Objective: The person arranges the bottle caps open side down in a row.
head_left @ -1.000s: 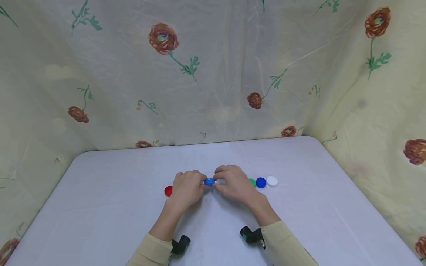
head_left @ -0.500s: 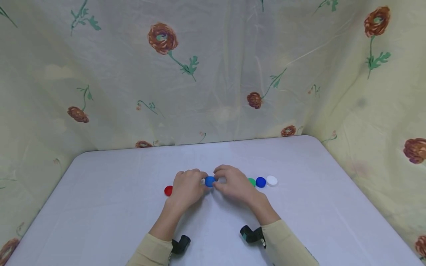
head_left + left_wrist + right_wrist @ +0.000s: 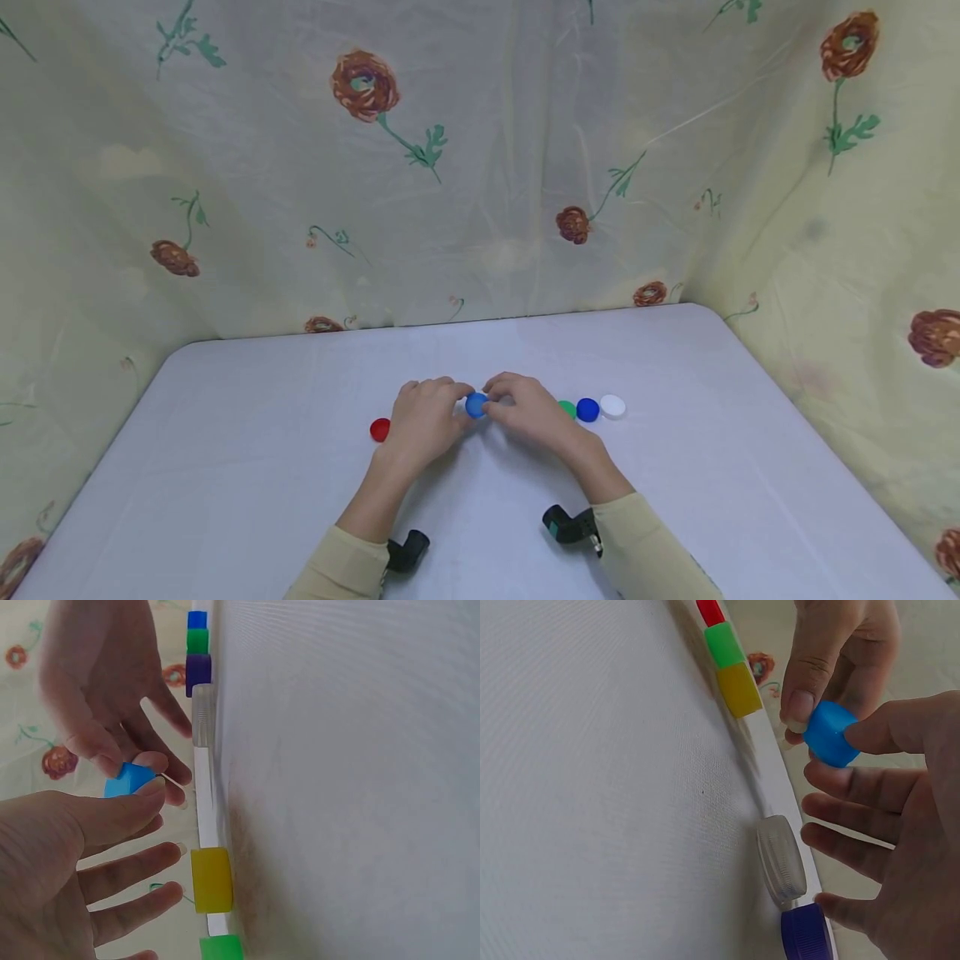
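Pinching the light-blue cap (image 3: pixel 476 406) from opposite sides, left hand (image 3: pixel 426 419) and right hand (image 3: pixel 528 413), grips parted just its width, above white table (image 3: pixel 300 467), round face tilted toward the head view.

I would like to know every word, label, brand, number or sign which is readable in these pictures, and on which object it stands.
No readable text in any view.
Light blue bottle cap: no lettering visible on the sides shown.
Black wrist camera by the right sleeve: a teal mark, too small to read.
Backdrop cloth: printed flowers, no visible letters.
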`<state>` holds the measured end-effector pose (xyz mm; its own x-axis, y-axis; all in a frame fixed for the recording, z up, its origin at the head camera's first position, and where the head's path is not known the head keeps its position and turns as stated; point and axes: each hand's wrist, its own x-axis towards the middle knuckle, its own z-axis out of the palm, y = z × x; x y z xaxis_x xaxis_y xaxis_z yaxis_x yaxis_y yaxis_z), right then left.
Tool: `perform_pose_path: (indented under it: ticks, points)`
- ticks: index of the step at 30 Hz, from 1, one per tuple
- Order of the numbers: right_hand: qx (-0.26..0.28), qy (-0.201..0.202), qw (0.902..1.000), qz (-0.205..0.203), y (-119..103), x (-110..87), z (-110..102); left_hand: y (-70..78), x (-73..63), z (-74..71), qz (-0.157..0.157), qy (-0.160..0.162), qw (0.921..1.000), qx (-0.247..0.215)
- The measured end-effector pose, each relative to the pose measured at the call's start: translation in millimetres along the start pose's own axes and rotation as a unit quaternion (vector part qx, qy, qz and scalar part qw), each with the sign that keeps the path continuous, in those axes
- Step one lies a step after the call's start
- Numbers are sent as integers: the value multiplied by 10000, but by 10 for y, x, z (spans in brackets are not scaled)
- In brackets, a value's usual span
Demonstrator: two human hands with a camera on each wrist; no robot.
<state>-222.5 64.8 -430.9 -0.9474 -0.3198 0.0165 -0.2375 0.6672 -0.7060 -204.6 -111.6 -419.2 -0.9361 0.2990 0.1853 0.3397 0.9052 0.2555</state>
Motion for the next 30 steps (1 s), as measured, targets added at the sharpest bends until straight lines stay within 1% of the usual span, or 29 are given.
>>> perform_pose_path:
  ticks: [4,8,11,15,17,20,25,27,30]
  points:
    - [-37,-78,10000,29,8,-2,2,6,-8,-7,-29,-28,10000,18]
    - [-172,-147,9997,-35,13,-6,2,2,-20,-17,-42,-61,10000,56]
    - [-492,-247,9984,-144,17,-7,0,-8,-26,-18,0,-67,10000,50]
    - [-979,-394,9938,-339,13,-12,-7,-21,-32,-15,23,-116,9999,-28]
    - [-1140,-388,9918,-437,6,-20,-11,-26,-35,-15,10,-157,9998,-74]
    - [-1397,-250,9879,-628,3,-25,-14,-29,-36,-14,-2,-202,9997,-105]
    - [-1891,144,9764,-1036,-1,-24,-19,-31,-31,-17,-79,-300,9995,-110]
    - [-1982,264,9728,-1166,1,-22,-20,-30,-29,-17,-113,-337,9993,-136]
    - [-1969,360,9717,-1254,7,-25,-17,-28,-33,-15,-114,-356,9991,-178]
